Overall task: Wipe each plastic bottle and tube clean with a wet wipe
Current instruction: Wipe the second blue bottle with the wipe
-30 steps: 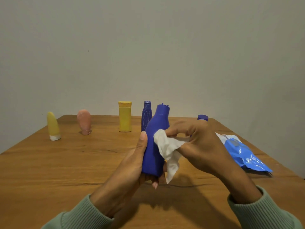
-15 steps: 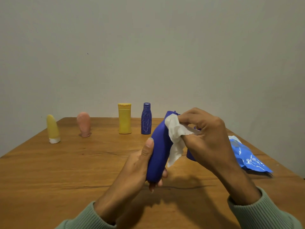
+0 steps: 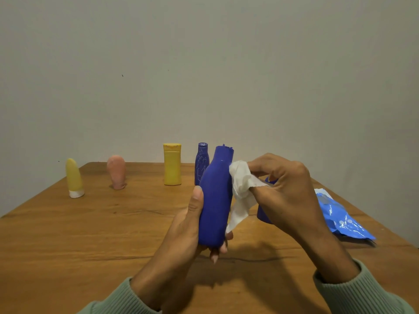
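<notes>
Left hand (image 3: 181,225) grip on blue bottle (image 3: 215,200), right hand (image 3: 285,189) on wipe (image 3: 240,180)

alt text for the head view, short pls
The left hand grips a large blue bottle roughly upright over a wooden table while the right hand presses a white wet wipe against its shoulder. Behind stand a yellow tube, pink tube, yellow bottle and small blue bottle; a blue wipe pack lies at right.

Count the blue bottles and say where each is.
3. The big bottle is in the left hand; the small bottle stands at the back by the yellow bottle; the third bottle is mostly hidden behind the right hand.
</notes>
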{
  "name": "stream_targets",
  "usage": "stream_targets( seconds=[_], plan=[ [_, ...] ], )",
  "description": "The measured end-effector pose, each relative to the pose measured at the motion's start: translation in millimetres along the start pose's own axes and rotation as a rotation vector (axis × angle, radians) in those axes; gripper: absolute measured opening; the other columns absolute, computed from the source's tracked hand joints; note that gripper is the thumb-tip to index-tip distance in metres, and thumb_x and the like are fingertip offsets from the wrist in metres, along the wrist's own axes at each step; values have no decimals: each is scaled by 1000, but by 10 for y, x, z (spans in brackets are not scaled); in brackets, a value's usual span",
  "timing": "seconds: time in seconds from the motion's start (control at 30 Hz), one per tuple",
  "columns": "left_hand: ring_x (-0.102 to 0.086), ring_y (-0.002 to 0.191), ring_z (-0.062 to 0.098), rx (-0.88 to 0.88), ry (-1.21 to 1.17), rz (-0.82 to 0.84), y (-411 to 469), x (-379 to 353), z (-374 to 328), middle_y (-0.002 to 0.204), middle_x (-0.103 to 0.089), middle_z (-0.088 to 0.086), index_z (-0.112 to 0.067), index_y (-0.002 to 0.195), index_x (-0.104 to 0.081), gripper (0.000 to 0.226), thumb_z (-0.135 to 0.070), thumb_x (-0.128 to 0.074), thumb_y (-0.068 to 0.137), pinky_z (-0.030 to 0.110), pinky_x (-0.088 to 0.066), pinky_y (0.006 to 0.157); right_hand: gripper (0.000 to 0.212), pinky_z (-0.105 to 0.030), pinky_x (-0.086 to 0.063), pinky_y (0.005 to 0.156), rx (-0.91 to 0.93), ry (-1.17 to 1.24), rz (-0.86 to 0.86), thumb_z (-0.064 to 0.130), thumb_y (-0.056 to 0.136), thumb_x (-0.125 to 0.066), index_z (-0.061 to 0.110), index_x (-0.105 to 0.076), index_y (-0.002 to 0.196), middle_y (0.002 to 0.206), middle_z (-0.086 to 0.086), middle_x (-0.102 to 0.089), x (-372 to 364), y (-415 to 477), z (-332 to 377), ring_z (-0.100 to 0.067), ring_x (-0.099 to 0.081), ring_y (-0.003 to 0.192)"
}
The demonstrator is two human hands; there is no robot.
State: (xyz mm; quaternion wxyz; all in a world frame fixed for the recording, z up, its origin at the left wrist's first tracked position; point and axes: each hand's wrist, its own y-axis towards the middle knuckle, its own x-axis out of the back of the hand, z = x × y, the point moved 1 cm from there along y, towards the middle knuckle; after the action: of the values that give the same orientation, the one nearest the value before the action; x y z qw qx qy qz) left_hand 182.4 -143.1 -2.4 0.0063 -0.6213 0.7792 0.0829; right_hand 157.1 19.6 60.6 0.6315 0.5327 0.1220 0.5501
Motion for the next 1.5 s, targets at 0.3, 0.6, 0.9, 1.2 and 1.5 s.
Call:
stream_targets(
  seconds=[0.3,0.6,0.9,1.2,1.5],
  plan=[
    [-62,60,28,-29,44,19,-2,-20,-7,76,-69,18,-4,101,-61,75,-67,-26,84,31,-49,50,29,-8,-48,71,44,38,-9,11,72,-64,13,-68,101,90,13,-61,-96,-44,21,-2,-60,86],
    [-60,57,26,77,-205,-77,12,-26,-21,75,-67,20,-5,103,-63,69,-64,-30,88,34,-49,55,31,-10,-46,73,70,-60,435,3,74,-71,17,-71,102,94,14,-62,-148,-112,207,0,-57,88],
    [-63,63,28,114,-331,-45,6,-15,-18,80,-69,18,-6,112,-63,65,-61,-35,91,36,-54,55,29,-12,-49,71,-8,31,344,-1,73,-72,19,-72,95,88,19,-62,-159,-84,95,0,-59,86],
    [-60,61,27,132,-317,-91,49,28,51,81,-67,18,-7,116,-62,67,-62,-32,93,33,-51,52,27,-9,-45,68,-53,6,222,1,74,-71,18,-72,96,87,24,-56,-274,-125,70,3,-56,87],
    [-69,89,28,144,-331,-193,96,78,61,107,-72,18,-11,120,-63,63,-62,-40,90,46,-53,82,28,-14,-48,73,-39,11,298,3,74,-72,18,-72,97,92,12,-61,-324,-158,144,-2,-57,87]
  ],
)
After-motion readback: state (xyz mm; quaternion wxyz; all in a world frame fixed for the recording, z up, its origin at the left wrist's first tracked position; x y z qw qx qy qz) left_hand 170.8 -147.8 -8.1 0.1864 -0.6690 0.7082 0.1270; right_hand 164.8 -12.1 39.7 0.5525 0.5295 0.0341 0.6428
